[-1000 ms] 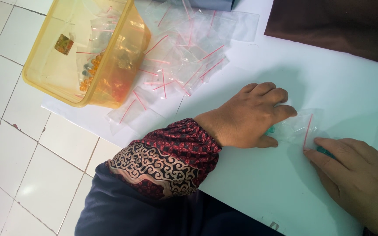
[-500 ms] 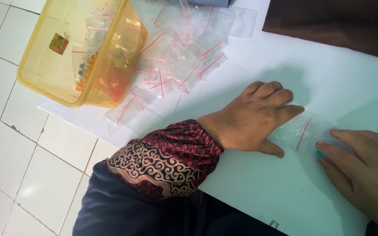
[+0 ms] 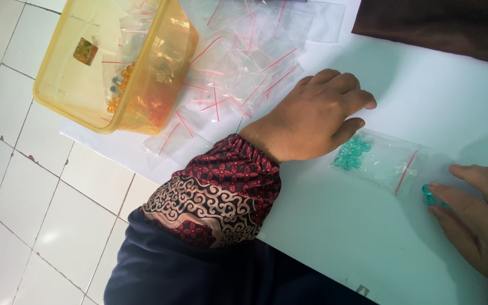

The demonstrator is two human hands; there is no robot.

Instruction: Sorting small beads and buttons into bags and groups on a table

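My left hand (image 3: 312, 116) lies palm down on the white sheet (image 3: 340, 243), fingers stretched out and holding nothing. Its thumb rests against the closed end of a small clear zip bag (image 3: 388, 164) with a red seal line. Several teal beads (image 3: 351, 153) sit bunched inside that end of the bag. My right hand (image 3: 478, 217) comes in from the right edge, and a loose teal bead (image 3: 428, 195) is pinched at its fingertips just outside the bag's mouth. A patterned red cuff over a dark sleeve covers my left forearm.
A translucent orange plastic box (image 3: 74, 85) stands at the upper left, half off the sheet, with orange beads and small bags inside. A heap of empty clear zip bags (image 3: 244, 68) lies beside it. Dark brown cloth (image 3: 441, 28) covers the top right. White floor tiles (image 3: 24, 197) lie to the left.
My left hand has slid up and left off the bag, uncovering the teal beads inside. My right hand has drawn back toward the right edge, with a teal bead at its fingertips.
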